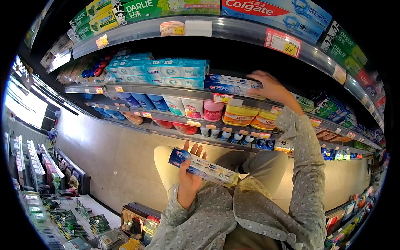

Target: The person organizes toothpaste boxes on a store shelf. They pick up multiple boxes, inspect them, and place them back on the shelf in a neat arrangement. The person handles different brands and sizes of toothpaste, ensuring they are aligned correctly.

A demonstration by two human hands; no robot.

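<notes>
My left hand (190, 178) holds a blue and white Crest toothpaste box (204, 167) in front of my lap, with the thumb over its near side and the fingers beyond its far side. At the middle shelf (187, 91), my right hand (270, 87) spreads its fingers around the right part of some lying Crest boxes (229, 84). Its upper fingers are raised over the top box, while the thumb lies by the front face. Whether this hand touches the boxes is hard to tell. Teal toothpaste boxes (175, 70) are stacked just left of them.
An upper shelf edge (234, 26) with price tags curves above my right hand, carrying Darlie and Colgate boxes. Detergent bottles (192, 107) and yellow tubs (240, 117) line the shelf below. Packaged goods (68, 218) fill a display at lower left. Tiled floor (125, 159) lies beneath.
</notes>
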